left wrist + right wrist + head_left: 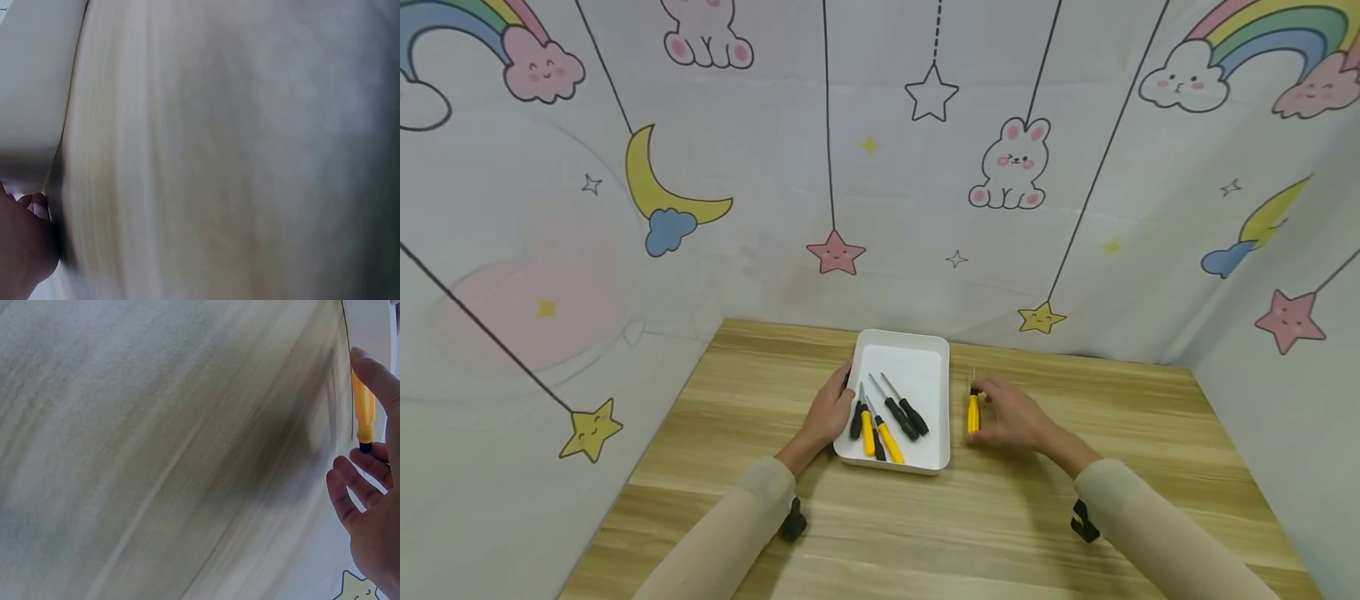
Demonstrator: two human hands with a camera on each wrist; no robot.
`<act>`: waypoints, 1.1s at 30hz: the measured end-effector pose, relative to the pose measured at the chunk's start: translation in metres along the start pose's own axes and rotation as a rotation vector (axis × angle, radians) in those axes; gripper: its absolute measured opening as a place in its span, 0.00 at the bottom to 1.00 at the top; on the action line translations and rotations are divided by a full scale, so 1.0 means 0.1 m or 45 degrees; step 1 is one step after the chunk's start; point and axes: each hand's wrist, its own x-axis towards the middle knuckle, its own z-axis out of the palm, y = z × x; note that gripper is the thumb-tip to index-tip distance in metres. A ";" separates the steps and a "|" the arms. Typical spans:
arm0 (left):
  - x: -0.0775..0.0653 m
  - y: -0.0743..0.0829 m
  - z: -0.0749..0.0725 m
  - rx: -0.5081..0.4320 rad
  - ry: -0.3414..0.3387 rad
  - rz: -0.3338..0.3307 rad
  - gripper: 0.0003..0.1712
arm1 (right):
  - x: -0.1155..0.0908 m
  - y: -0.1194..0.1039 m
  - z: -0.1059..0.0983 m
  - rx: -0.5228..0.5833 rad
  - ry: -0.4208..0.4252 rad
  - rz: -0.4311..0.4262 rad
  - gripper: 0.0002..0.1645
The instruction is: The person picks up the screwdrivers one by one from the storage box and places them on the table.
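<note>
Black- and yellow-handled screwdrivers [900, 419] lie in the white tray [921, 363], whose left side the left hand [831, 408] grips. Just beyond the tray's right wall, the right hand [1018, 417] pinches a yellow screwdriver [973, 414] between thumb and fingers. Cartoon-printed fabric [760, 158] hangs around the wood-grain table [940, 533].

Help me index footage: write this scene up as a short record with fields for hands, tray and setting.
Left hand: holds the white tray at its left side
Right hand: pinches a yellow screwdriver, to the right of the tray
Tray contents: two yellow-handled tools and several black-handled tools
Surface: wood-grain table
Backdrop: white, printed with rabbits, stars, moons and rainbows
Sleeves: pale, long
</note>
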 end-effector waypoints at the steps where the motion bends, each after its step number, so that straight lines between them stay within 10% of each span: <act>1: 0.00 0.00 0.00 -0.004 0.002 0.000 0.35 | 0.00 0.00 0.01 0.000 -0.005 0.004 0.58; 33: 0.00 0.00 0.00 0.019 0.007 -0.004 0.34 | -0.01 0.05 0.15 -0.132 -0.056 -0.054 0.59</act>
